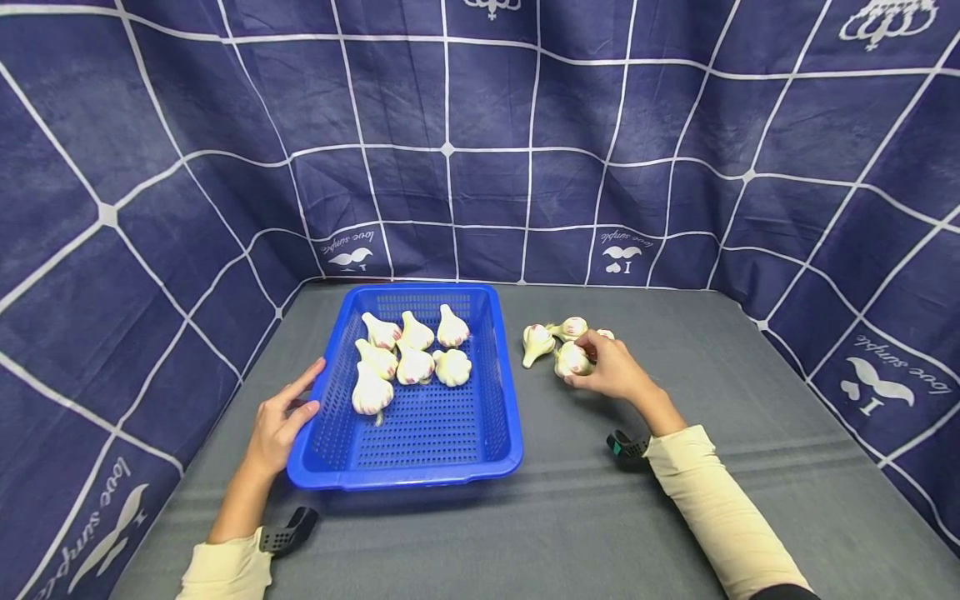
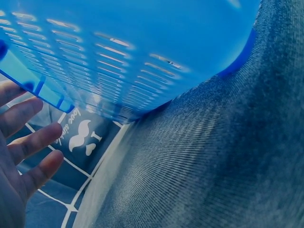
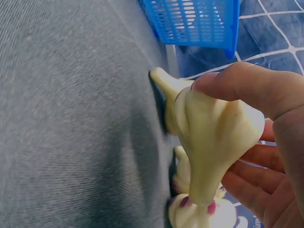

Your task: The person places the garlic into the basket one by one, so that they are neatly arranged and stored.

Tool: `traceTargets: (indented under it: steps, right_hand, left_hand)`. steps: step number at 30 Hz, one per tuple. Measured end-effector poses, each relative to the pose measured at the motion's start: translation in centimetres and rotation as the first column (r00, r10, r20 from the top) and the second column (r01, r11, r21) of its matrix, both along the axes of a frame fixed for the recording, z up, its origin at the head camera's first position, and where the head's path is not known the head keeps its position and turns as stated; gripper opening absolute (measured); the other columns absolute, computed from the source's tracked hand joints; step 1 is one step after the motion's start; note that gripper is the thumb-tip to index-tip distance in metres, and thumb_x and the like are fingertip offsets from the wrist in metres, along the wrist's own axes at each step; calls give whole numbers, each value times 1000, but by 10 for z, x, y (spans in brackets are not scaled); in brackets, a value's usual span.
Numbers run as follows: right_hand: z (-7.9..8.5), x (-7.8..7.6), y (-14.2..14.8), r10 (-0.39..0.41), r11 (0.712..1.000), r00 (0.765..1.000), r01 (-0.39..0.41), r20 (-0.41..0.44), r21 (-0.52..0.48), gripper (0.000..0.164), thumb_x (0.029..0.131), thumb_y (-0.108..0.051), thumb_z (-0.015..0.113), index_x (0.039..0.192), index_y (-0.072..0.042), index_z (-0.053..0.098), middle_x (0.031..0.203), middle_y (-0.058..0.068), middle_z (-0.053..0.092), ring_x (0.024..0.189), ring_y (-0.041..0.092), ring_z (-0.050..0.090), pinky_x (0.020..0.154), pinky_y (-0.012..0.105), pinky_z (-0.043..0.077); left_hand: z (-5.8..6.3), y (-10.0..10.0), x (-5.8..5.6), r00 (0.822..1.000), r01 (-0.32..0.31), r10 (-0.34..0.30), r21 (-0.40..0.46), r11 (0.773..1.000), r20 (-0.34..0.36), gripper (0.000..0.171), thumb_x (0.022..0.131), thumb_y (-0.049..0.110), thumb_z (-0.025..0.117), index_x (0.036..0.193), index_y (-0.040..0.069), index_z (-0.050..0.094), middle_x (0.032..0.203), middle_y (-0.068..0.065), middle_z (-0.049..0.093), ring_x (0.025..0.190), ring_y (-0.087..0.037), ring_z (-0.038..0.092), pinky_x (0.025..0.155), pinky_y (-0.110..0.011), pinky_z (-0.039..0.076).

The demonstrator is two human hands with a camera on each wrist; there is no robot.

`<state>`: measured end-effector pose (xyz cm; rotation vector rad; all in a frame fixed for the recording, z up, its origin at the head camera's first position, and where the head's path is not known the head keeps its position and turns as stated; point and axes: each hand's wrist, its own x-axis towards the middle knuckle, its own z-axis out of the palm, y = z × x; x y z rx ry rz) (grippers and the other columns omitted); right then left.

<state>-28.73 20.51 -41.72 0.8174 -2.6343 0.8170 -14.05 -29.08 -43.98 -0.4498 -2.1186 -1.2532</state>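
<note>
Right hand (image 1: 618, 372) pinching garlic bulb (image 1: 572, 359), left hand (image 1: 274, 429) seemingly touching basket (image 1: 405, 478)

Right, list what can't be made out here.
Head view: most of the rightmost garlic bulb, behind the right hand.
Left wrist: inside of the blue basket, behind its wall; part of the left hand, cut off at left.
Right wrist: part of the basket, cut off at top.

The grey, finely ribbed surface (image 1: 465, 550) ran to twelve o'clock at its far edge. From its middle, a blue basket (image 1: 405, 478) stood toward ten; toward one lay a garlic bulb (image 1: 537, 339), stem toward seven, a second bulb (image 1: 574, 327) at its two o'clock, and a partly hidden third bulb (image 1: 606, 334).
</note>
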Motion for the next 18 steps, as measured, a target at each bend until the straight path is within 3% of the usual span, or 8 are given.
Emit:
traceTargets:
  steps: [6, 18]
  right_hand:
    - [8, 2, -3, 32, 999, 999, -32, -24, -8, 48, 61, -24, 90, 96, -7, 61, 82, 2, 62, 78, 20, 57, 71, 38, 46]
    - [21, 4, -14, 115, 993, 993, -116, -15, -29, 50, 59, -19, 90, 95, -8, 57, 94, 8, 64, 80, 26, 68, 72, 40, 54]
  left_hand:
    - [-1, -1, 0, 1000, -8, 8, -8, 1000, 3, 50, 83, -11, 54, 133, -5, 58, 137, -11, 58, 107, 4, 56, 83, -9, 43]
    - [-1, -1, 1, 1000, -9, 9, 0, 1000, 24, 51, 84, -10, 54, 134, -2, 59, 137, -10, 59, 106, 3, 56, 83, -9, 43]
